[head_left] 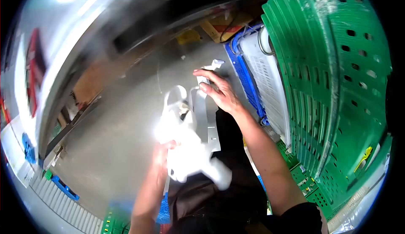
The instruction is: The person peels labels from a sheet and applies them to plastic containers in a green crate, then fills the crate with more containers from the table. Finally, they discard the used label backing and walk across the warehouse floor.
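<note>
In the middle of the head view, a bright white part (185, 149) is washed out by glare; a loop shows at its top and a rounded stub at its lower right. My left hand (161, 153) is closed on its left side, blurred, with most of the fingers hidden behind it. To the upper right, my right hand (222, 93) has its thumb and forefinger apart. A narrow white strip (200, 107) runs below those fingertips, close to them and overlapping in this view. My dark apron (206, 191) lies behind the white part.
Stacked green crates (303, 65) rise close on my right, beside a white crate (259, 61) and a blue crate (244, 77). A pale machine frame (71, 44) curves along the left. Grey floor (114, 137) spreads below, with a cardboard box (225, 25) at the back.
</note>
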Motion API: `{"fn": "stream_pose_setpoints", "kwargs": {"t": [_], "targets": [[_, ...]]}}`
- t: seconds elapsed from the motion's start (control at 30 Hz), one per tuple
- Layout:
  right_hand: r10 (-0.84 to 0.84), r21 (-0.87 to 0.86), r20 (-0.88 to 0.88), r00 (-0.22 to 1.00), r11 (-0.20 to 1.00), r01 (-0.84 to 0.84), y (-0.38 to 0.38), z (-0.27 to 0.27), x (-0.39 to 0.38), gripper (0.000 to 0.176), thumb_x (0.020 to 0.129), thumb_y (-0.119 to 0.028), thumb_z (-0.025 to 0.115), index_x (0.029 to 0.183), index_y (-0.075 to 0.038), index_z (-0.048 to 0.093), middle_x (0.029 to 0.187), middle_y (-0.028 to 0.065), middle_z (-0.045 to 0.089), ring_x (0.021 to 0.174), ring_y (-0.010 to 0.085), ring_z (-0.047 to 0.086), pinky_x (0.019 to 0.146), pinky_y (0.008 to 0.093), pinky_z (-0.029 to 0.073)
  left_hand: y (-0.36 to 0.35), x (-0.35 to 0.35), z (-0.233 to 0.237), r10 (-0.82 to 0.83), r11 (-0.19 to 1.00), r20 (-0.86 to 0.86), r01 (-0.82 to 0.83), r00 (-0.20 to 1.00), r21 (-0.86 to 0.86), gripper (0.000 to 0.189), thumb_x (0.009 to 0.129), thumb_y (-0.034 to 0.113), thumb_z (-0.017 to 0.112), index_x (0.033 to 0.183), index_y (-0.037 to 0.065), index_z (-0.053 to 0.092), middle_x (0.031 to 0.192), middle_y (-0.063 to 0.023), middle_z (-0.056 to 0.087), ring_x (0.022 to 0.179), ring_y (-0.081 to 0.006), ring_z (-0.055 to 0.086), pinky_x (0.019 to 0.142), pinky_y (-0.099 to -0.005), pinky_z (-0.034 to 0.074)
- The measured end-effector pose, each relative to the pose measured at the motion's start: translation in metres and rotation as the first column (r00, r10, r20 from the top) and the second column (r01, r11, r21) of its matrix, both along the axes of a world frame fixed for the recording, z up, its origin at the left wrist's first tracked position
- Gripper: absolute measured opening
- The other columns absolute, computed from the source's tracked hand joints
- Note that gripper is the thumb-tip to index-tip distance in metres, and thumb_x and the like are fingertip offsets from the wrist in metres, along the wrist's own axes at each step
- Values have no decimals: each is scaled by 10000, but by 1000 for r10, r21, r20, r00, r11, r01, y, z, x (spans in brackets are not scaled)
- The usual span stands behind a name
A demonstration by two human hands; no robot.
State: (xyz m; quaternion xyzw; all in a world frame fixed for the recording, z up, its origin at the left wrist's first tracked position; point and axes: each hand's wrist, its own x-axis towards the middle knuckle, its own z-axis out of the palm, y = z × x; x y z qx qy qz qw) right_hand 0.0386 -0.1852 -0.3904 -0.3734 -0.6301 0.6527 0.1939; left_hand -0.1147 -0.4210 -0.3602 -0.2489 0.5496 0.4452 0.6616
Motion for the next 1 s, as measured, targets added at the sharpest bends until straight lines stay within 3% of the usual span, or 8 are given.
{"fn": "stream_pose_setpoints", "kwargs": {"t": [0.3,0.37,0.5,0.6,0.73,0.83,0.93,1.0], "targets": [[251,-840,-519,817,30,-542,-222,38,13,545,991,-438,371,1230,24,534,1170,134,606,1073,197,568,964,343,411,-38,-75,157,20,982,-871,154,491,110,371,839,85,548,1189,-39,535,1029,-117,628,854,-237,642,726,-337,545],[308,-757,-653,692,-227,-613,-228,60,40,542,976,-411,418,1269,38,494,1157,162,605,1003,223,605,933,356,445,-30,-98,159,636,753,-557,-587,534,298,432,791,116,628,1173,-62,533,1070,-172,605,986,-275,606,821,-383,513],[664,-655,-642,384,-214,-725,-168,81,87,622,723,-381,584,1185,33,540,1061,131,636,914,193,608,794,307,473,-126,-126,67,-68,945,-992,-324,-105,-30,337,821,6,601,1153,-33,553,1071,-84,606,886,-207,602,816,-342,488],[994,-575,44,104,110,-811,-83,113,59,406,650,-149,640,1033,-13,622,863,87,657,811,161,598,746,307,478,-228,-114,-10,340,866,-820,-494,461,81,332,744,-10,672,1065,-10,591,1018,-50,590,909,-179,547,803,-337,467],[530,-447,290,797,811,-377,-15,132,-22,248,786,-21,659,1033,-42,648,931,88,687,792,168,662,702,292,551,-189,-26,67,-714,566,-619,791,328,-234,421,673,12,707,1090,12,650,1095,-155,659,1007,-247,626,916,-339,480],[358,-429,267,895,876,-222,-42,77,-63,240,799,-27,658,1038,-47,642,930,70,674,839,163,652,733,301,544,-146,-19,128,-194,910,-355,302,915,282,352,755,52,706,1099,12,643,1041,-85,664,985,-194,613,889,-354,496],[515,-437,410,753,836,-333,-141,15,-56,302,799,-110,708,1083,-49,627,949,91,681,854,170,633,713,313,540,-168,-46,105,413,911,-549,-334,727,243,325,831,66,637,1143,-13,597,1024,-95,657,949,-194,619,832,-334,517],[525,-821,18,851,494,-288,-202,50,-78,348,874,-231,579,1175,-59,558,884,122,676,703,130,621,541,256,487,-151,-87,120,-267,915,-866,-171,423,-365,282,906,65,523,1175,-14,556,1049,-109,635,888,-206,629,793,-328,527]]}}
